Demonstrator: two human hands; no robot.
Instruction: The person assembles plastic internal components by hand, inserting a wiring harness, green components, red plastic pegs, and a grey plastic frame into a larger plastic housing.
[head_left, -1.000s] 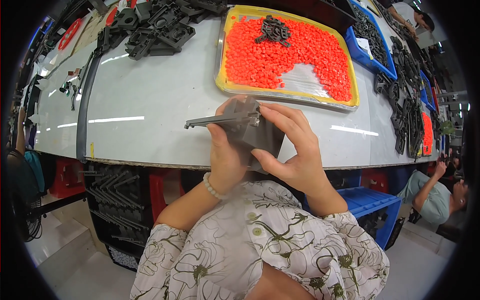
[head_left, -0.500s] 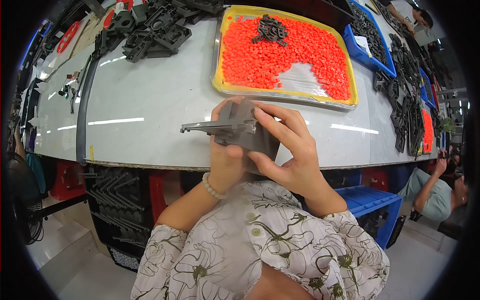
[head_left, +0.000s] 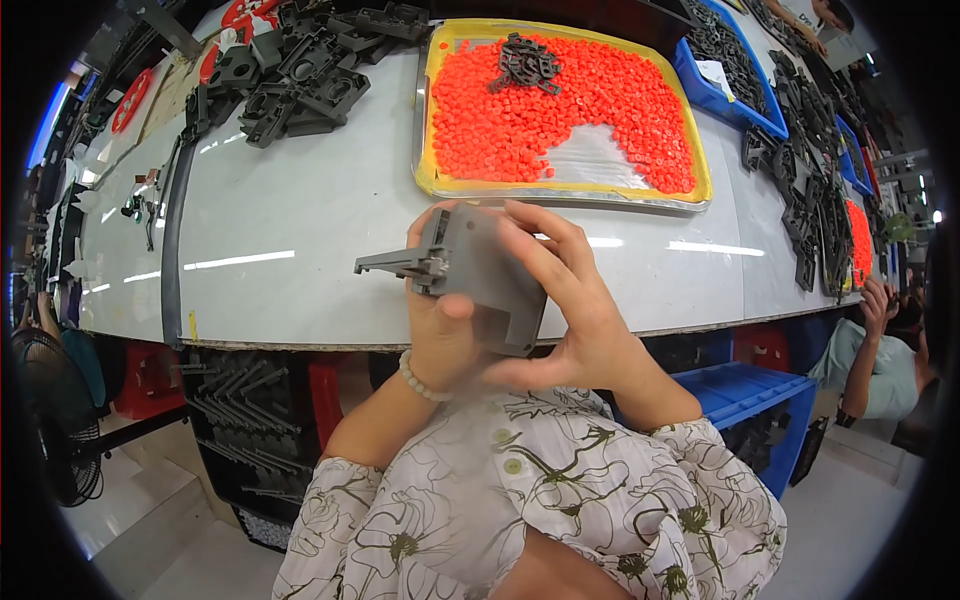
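A dark grey plastic housing (head_left: pixel 485 275) is held above the near edge of the table, its broad flat face showing. A long thin grey arm (head_left: pixel 390 262) juts from its left side. My left hand (head_left: pixel 440 325) grips the housing from the left and beneath, thumb against its lower left edge. My right hand (head_left: pixel 585 300) curves round the right side, fingertips at the upper edge and thumb by the lower corner. Beyond the hands sits a yellow-rimmed metal tray (head_left: pixel 425 150) of small red plastic pieces (head_left: pixel 490 125), with a cluster of dark clips (head_left: pixel 525 65) lying on them.
Dark plastic parts (head_left: pixel 310 85) are heaped at the back left. A blue bin (head_left: pixel 735 110) of dark parts stands at the back right, beside more piled parts (head_left: pixel 800 200). Below the table are a black crate (head_left: pixel 250 430) and a blue crate (head_left: pixel 745 390). A co-worker (head_left: pixel 880 350) is at the right.
The housing has been turned in my hands, so more of its flat face shows. My right fingers and thumb have spread further apart around it. The view has shifted slightly.
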